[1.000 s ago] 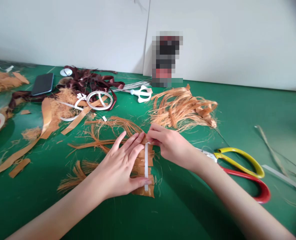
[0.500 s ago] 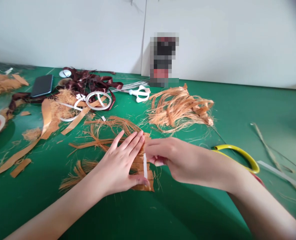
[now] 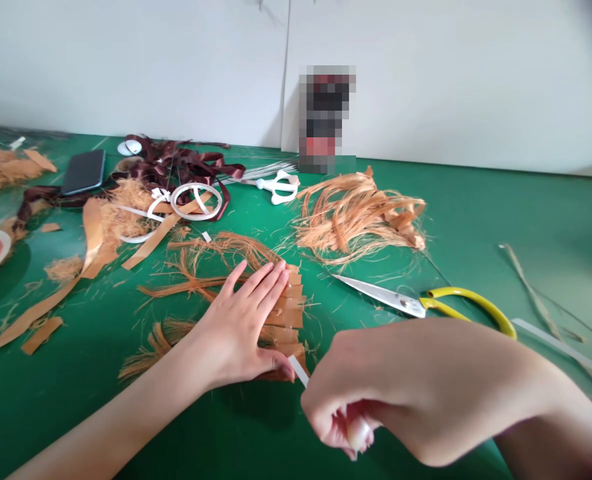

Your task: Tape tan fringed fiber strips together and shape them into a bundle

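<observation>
My right hand (image 3: 406,393) may pass up and right across the green work mat (image 3: 566,227). Obstacles on that route: the yellow-handled scissors (image 3: 416,305), then the orange fiber bundle (image 3: 356,220). Leftward, my left hand (image 3: 231,333) and the fringed strip (image 3: 289,313) obstruct travel.

A craft workshop, its green-topped workbench (image 3: 541,220) strewn with tan fibre strips (image 3: 356,220), dark ribbon (image 3: 176,163) and scissors (image 3: 411,305).

One head-worn camera faces forward and down — close above the left hand (image 3: 236,333) and right hand (image 3: 346,393).
</observation>
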`<act>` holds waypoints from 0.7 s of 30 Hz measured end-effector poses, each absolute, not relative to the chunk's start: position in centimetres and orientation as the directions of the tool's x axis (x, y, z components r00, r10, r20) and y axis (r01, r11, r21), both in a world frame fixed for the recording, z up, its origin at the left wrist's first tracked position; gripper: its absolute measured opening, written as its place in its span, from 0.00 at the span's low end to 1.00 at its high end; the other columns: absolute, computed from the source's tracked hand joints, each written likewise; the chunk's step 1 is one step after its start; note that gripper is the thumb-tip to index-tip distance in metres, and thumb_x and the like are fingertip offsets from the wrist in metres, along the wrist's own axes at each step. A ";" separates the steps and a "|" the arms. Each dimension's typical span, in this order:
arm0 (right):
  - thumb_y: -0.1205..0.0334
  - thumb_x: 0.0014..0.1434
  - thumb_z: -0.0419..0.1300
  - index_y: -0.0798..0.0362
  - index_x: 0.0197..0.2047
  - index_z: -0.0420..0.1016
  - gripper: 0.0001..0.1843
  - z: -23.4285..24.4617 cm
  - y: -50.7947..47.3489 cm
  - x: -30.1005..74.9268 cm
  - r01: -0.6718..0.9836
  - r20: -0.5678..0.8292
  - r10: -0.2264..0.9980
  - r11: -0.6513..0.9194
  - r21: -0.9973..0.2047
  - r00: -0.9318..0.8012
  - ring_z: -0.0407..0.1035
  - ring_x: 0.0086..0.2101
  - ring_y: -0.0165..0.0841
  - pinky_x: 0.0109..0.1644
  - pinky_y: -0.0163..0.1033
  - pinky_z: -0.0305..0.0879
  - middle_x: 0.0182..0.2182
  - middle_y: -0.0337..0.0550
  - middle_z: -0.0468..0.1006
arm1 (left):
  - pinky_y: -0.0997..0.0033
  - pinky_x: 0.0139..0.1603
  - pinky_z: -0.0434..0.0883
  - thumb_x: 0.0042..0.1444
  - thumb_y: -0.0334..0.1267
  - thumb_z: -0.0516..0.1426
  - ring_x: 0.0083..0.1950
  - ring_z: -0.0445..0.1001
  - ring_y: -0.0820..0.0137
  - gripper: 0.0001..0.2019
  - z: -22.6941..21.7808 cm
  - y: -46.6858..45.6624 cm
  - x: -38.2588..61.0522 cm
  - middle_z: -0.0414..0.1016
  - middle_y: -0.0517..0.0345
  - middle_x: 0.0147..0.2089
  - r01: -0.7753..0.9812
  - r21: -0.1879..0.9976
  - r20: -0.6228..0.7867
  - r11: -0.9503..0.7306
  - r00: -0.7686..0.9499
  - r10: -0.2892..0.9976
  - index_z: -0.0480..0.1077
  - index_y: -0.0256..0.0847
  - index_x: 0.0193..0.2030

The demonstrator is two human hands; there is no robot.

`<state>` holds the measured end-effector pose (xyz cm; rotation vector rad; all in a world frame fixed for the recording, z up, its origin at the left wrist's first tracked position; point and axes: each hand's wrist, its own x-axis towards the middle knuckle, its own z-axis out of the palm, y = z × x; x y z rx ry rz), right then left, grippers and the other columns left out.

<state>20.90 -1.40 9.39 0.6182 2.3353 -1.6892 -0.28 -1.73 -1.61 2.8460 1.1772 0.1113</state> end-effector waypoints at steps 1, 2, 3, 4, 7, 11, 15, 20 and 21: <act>0.88 0.31 0.44 0.51 0.21 0.56 0.20 9.4 -1.4 20.9 0.436 -0.393 0.201 0.263 -0.861 -0.897 0.65 0.23 0.24 0.22 0.27 0.52 0.20 0.30 0.65 | 0.49 0.69 0.33 0.49 0.75 0.39 0.72 0.47 0.53 0.55 -1.6 -1.7 -0.2 0.43 0.44 0.73 0.704 0.082 0.043 -0.705 0.705 0.708 0.30 0.33 0.72; 0.88 0.31 0.44 0.51 0.20 0.55 0.20 9.5 -1.3 20.9 0.433 -0.396 0.184 0.261 -0.863 -0.900 0.65 0.23 0.24 0.22 0.27 0.52 0.20 0.30 0.65 | 0.50 0.69 0.33 0.49 0.75 0.39 0.72 0.47 0.53 0.56 -1.6 -1.7 -0.2 0.43 0.44 0.73 0.705 0.083 0.043 -0.705 0.704 0.709 0.30 0.33 0.72; 0.89 0.32 0.45 0.51 0.20 0.54 0.21 9.5 -1.3 20.9 0.431 -0.402 0.160 0.256 -0.865 -0.902 0.65 0.23 0.23 0.22 0.27 0.52 0.20 0.29 0.66 | 0.50 0.69 0.33 0.48 0.76 0.38 0.72 0.47 0.53 0.56 -1.6 -1.7 -0.2 0.44 0.44 0.73 0.704 0.087 0.042 -0.705 0.704 0.709 0.30 0.33 0.72; 0.90 0.32 0.46 0.51 0.20 0.53 0.21 9.6 -1.2 20.8 0.433 -0.413 0.132 0.254 -0.865 -0.901 0.65 0.23 0.23 0.23 0.26 0.53 0.20 0.29 0.66 | 0.50 0.69 0.32 0.48 0.76 0.38 0.72 0.47 0.53 0.57 -1.5 -1.7 -0.1 0.44 0.44 0.73 0.704 0.090 0.043 -0.705 0.704 0.708 0.31 0.33 0.72; 0.93 0.35 0.49 0.51 0.21 0.52 0.24 9.9 -1.2 20.7 0.454 -0.460 0.058 0.304 -0.837 -0.886 0.65 0.23 0.21 0.24 0.25 0.54 0.21 0.28 0.67 | 0.52 0.69 0.29 0.48 0.76 0.38 0.72 0.45 0.55 0.57 -1.4 -1.8 -0.1 0.43 0.45 0.73 0.705 0.094 0.038 -0.703 0.703 0.710 0.34 0.31 0.72; 0.95 0.35 0.55 0.51 0.21 0.51 0.28 10.5 -1.3 20.4 0.424 -0.445 0.023 0.353 -0.834 -0.895 0.60 0.22 0.20 0.22 0.25 0.51 0.20 0.26 0.63 | 0.53 0.70 0.29 0.49 0.75 0.38 0.73 0.44 0.57 0.55 -1.4 -1.8 -0.2 0.41 0.47 0.73 0.701 0.107 0.033 -0.705 0.706 0.708 0.34 0.32 0.72; 0.95 0.35 0.58 0.51 0.19 0.46 0.31 11.0 -1.2 20.1 0.415 -0.449 -0.030 0.331 -0.847 -0.893 0.53 0.20 0.22 0.20 0.27 0.49 0.18 0.26 0.54 | 0.53 0.70 0.29 0.48 0.76 0.38 0.73 0.44 0.57 0.56 -1.4 -1.7 -0.4 0.40 0.48 0.74 0.691 0.130 0.030 -0.711 0.714 0.700 0.34 0.33 0.72; 0.95 0.38 0.57 0.51 0.18 0.44 0.31 11.5 -1.0 19.8 0.478 -0.510 -0.101 0.230 -0.848 -0.854 0.53 0.18 0.22 0.20 0.28 0.49 0.16 0.26 0.49 | 0.53 0.70 0.29 0.47 0.76 0.37 0.72 0.45 0.56 0.57 -1.5 -1.7 -0.4 0.40 0.46 0.73 0.691 0.127 0.042 -0.711 0.713 0.700 0.34 0.32 0.72; 0.96 0.37 0.56 0.51 0.18 0.44 0.32 11.4 -1.0 19.8 0.480 -0.509 -0.098 0.224 -0.848 -0.855 0.53 0.18 0.22 0.20 0.28 0.50 0.16 0.26 0.49 | 0.53 0.70 0.29 0.47 0.76 0.37 0.72 0.45 0.55 0.57 -1.5 -1.7 -0.4 0.41 0.46 0.73 0.690 0.124 0.047 -0.713 0.713 0.699 0.33 0.32 0.72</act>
